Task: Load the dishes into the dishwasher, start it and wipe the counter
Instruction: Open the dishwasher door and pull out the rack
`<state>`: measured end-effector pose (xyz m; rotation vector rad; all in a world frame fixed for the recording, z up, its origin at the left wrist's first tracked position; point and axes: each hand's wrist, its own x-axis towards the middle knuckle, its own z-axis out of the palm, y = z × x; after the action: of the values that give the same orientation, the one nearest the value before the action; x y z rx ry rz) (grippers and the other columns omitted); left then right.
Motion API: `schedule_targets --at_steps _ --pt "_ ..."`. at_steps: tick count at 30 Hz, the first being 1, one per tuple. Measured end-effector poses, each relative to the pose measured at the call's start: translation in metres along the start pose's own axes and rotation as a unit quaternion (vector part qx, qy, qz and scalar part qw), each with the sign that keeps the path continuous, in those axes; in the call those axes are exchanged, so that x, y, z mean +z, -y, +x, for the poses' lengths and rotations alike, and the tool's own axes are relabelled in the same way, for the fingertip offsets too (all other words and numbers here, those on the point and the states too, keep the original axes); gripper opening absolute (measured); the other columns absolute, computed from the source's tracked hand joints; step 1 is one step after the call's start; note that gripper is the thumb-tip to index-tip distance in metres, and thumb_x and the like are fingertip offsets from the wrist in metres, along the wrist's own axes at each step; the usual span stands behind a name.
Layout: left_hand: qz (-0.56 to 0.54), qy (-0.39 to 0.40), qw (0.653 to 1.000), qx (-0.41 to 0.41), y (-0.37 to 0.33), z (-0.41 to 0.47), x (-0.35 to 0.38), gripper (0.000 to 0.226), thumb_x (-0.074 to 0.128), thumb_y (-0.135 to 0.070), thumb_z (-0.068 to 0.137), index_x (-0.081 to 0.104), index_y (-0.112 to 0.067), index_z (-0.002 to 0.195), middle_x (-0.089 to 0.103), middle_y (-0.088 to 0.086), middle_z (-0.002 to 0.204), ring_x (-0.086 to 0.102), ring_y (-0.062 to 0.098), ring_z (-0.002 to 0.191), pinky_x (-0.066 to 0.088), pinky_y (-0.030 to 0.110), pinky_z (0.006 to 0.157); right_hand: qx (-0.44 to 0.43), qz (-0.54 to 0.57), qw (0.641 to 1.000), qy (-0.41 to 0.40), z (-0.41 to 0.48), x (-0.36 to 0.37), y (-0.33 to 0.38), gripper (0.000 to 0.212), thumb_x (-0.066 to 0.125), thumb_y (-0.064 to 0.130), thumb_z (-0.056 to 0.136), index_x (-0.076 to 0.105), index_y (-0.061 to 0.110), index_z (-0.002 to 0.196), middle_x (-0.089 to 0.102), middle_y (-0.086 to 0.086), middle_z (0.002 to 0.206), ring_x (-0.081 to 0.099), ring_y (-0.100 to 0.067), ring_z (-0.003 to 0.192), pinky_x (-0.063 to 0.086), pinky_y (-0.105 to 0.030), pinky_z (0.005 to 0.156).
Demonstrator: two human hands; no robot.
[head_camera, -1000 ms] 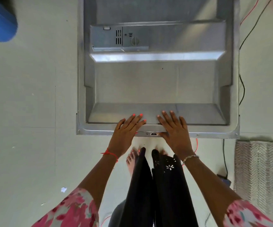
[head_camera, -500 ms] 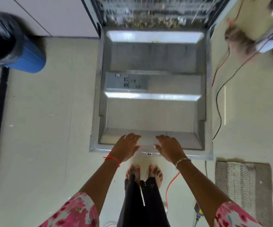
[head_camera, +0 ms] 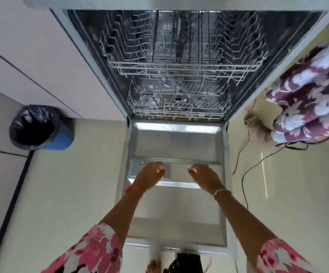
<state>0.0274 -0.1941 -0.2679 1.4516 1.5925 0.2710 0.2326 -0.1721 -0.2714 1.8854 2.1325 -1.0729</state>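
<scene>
The dishwasher stands open, its steel door [head_camera: 176, 215] lying flat toward me. Inside, the upper wire rack [head_camera: 181, 56] and the lower wire rack [head_camera: 179, 101] look bare of dishes. My left hand [head_camera: 150, 175] and my right hand [head_camera: 204, 177] hover above the middle of the door, fingers loosely curled, holding nothing. The left hand partly hides the detergent compartment [head_camera: 136, 169]. The frame is blurred by motion.
A blue bin with a black liner [head_camera: 39, 128] stands on the floor at the left, by white cabinet fronts [head_camera: 47, 62]. Another person in a floral garment [head_camera: 309, 97] crouches at the right. Red and black cables [head_camera: 244, 168] run across the floor there.
Both hands have left the door's front edge and moved forward over its middle. The view has tilted up, so the racks inside show now.
</scene>
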Motion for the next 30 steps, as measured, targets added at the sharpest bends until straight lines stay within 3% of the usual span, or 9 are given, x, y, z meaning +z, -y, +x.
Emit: schedule_targets --at_steps 2,4,8,11,16,21,24,26,30 --pt "-0.074 -0.024 0.996 -0.034 -0.006 0.033 -0.009 0.044 0.052 -0.034 0.087 0.063 0.009 0.088 0.059 0.007 0.060 0.055 0.001 0.047 0.045 0.023 0.053 0.003 0.068 0.998 -0.013 0.033 -0.015 -0.008 0.036 0.046 0.032 0.097 0.061 0.004 0.079 0.066 -0.018 0.083 0.061 -0.030 0.080 0.044 -0.032 0.070" --pt "-0.122 -0.033 0.989 -0.078 -0.006 0.067 -0.014 0.025 0.053 -0.011 0.093 0.060 0.012 0.100 0.057 0.002 0.059 0.052 -0.003 0.036 0.043 0.013 0.042 0.022 0.161 0.987 -0.016 0.065 -0.023 -0.015 0.038 0.047 0.032 0.096 0.059 0.003 0.075 0.063 -0.022 0.074 0.058 -0.026 0.064 0.042 -0.027 0.060" --pt "-0.192 -0.032 0.975 -0.105 0.008 0.128 -0.018 0.015 0.052 -0.009 0.093 0.059 -0.007 0.106 0.061 0.004 0.059 0.051 -0.001 0.034 0.040 0.011 0.038 0.132 0.378 0.916 -0.034 0.130 -0.029 -0.029 0.022 0.053 0.023 0.094 0.060 0.004 0.104 0.063 -0.014 0.066 0.057 -0.010 0.038 0.047 -0.019 0.042" --pt "-0.222 -0.050 0.966 -0.120 0.026 0.179 -0.018 0.023 0.055 -0.011 0.091 0.058 -0.007 0.114 0.060 -0.007 0.043 0.043 0.000 0.030 0.035 0.013 0.036 0.160 0.479 0.861 -0.063 0.178 -0.027 -0.042 0.024 0.055 0.016 0.093 0.056 0.005 0.114 0.063 -0.017 0.072 0.058 -0.010 0.035 0.047 -0.021 0.038" --pt "-0.303 -0.122 0.938 -0.116 0.041 0.239 -0.017 0.036 0.056 -0.008 0.090 0.047 -0.006 0.125 0.059 -0.007 0.043 0.047 -0.001 0.030 0.033 0.011 0.034 0.140 0.542 0.826 -0.070 0.240 -0.020 -0.050 0.036 0.053 0.015 0.094 0.047 0.007 0.128 0.063 -0.018 0.082 0.061 -0.012 0.039 0.051 -0.023 0.041" --pt "-0.294 -0.131 0.942 -0.090 0.043 0.276 -0.023 0.045 0.046 -0.007 0.095 0.031 -0.016 0.137 0.062 -0.003 0.055 0.047 -0.001 0.031 0.032 0.011 0.035 0.115 0.534 0.838 -0.022 0.279 -0.019 -0.047 0.041 0.051 0.015 0.095 0.037 0.019 0.134 0.059 -0.023 0.095 0.061 -0.012 0.040 0.053 -0.025 0.045" --pt "-0.275 -0.123 0.950 -0.084 0.046 0.289 -0.028 0.039 0.042 -0.008 0.097 0.035 -0.014 0.135 0.060 -0.002 0.055 0.046 -0.002 0.030 0.030 0.012 0.035 0.106 0.514 0.851 0.017 0.294 -0.015 -0.048 0.037 0.048 0.020 0.097 0.038 0.022 0.132 0.060 -0.025 0.097 0.063 -0.014 0.041 0.054 -0.026 0.045" --pt "-0.265 -0.103 0.955 -0.081 0.046 0.292 -0.028 0.032 0.040 -0.013 0.099 0.043 -0.010 0.131 0.059 -0.005 0.045 0.042 0.000 0.028 0.028 0.011 0.034 0.100 0.485 0.869 -0.001 0.298 -0.011 -0.049 0.026 0.046 0.027 0.098 0.045 0.018 0.122 0.062 -0.023 0.088 0.062 -0.014 0.041 0.053 -0.025 0.042" --pt "-0.265 -0.135 0.952 -0.073 0.044 0.289 -0.023 0.020 0.040 -0.011 0.099 0.051 -0.012 0.115 0.051 0.003 0.062 0.042 -0.001 0.028 0.031 0.009 0.031 0.090 0.440 0.892 -0.050 0.294 -0.003 -0.050 0.010 0.045 0.028 0.098 0.050 0.021 0.103 0.051 -0.008 0.063 0.057 -0.014 0.041 0.050 -0.025 0.040"
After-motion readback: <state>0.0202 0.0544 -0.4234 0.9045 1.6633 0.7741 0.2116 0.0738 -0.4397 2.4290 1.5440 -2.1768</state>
